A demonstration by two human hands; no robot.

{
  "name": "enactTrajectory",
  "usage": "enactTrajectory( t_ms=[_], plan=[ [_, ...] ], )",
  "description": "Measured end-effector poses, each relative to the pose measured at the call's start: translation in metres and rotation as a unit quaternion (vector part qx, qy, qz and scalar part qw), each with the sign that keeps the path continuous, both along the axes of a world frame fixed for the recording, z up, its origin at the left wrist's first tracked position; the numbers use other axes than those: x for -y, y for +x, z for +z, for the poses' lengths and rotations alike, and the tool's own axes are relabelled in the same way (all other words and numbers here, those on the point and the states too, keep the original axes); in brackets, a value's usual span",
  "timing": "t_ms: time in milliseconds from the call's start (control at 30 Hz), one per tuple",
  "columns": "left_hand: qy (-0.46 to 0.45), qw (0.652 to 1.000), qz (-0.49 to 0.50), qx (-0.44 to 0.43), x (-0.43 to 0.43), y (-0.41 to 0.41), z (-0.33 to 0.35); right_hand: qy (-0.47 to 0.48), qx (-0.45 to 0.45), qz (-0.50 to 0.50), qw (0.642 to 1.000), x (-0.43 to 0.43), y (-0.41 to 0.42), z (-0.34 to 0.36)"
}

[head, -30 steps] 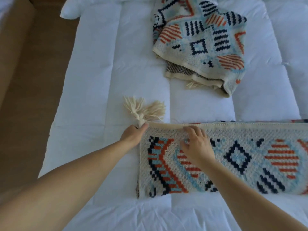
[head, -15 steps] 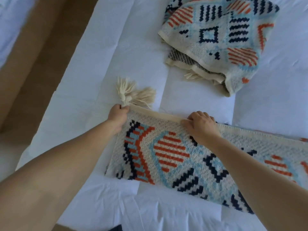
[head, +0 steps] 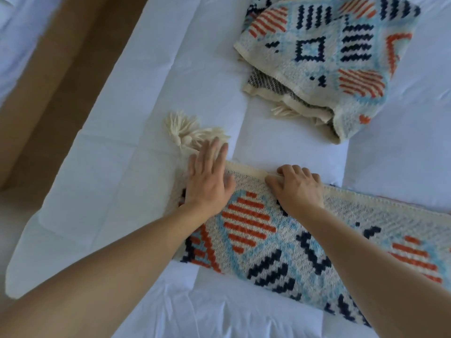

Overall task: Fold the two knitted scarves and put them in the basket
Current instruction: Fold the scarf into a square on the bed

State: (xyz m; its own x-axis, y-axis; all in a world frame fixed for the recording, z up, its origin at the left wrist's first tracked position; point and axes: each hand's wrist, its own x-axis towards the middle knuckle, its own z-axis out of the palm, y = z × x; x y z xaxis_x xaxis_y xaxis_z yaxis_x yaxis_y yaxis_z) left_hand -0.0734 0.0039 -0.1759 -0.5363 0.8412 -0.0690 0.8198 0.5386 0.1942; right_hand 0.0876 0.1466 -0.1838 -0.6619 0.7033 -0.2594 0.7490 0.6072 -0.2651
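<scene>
White quilt (head: 136,132), brown floor (head: 61,76) — left grip (head: 207,181) flat on scarf (head: 280,240), right grip (head: 296,186) pinching it.

Near scarf (head: 280,240): cream knit, orange stripes, navy blocks, light-blue bands, cream tassel (head: 192,131). Far scarf (head: 336,52): same colours, navy square outline. Bedding (head: 146,167): white.

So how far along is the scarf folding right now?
Done: the near scarf lies as a flat strip on the bed, seemingly doubled lengthwise. In hand: the left hand presses flat on its end by the tassels, while the right hand grips its far edge. Left: folding it shorter, the far scarf, a loose heap, and basketing both; no basket shows.
</scene>
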Motion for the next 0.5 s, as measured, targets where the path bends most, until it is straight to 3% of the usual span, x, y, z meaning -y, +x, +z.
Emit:
enactTrajectory(
  t_ms=[67, 133, 233, 400, 500],
  plan=[
    [-0.054, 0.991, -0.121, 0.008, -0.014, 0.015, -0.005, 0.014, 0.001, 0.019, 1.0, -0.002, 0.011, 0.0],
    [-0.061, 0.983, -0.172, -0.017, -0.031, 0.016, -0.01, 0.028, 0.017, 0.027, 0.999, -0.009, 0.025, 0.001],
    [-0.073, 0.982, -0.172, -0.032, -0.054, 0.003, -0.015, 0.015, 0.049, 0.021, 0.998, -0.027, 0.049, 0.0],
    [-0.135, 0.966, -0.211, 0.069, -0.086, -0.012, -0.016, 0.003, 0.063, 0.033, 0.997, -0.044, 0.06, -0.008],
    [-0.127, 0.968, -0.216, 0.031, -0.077, -0.016, -0.025, 0.009, 0.06, 0.045, 0.997, -0.048, 0.065, -0.01]
  ],
)
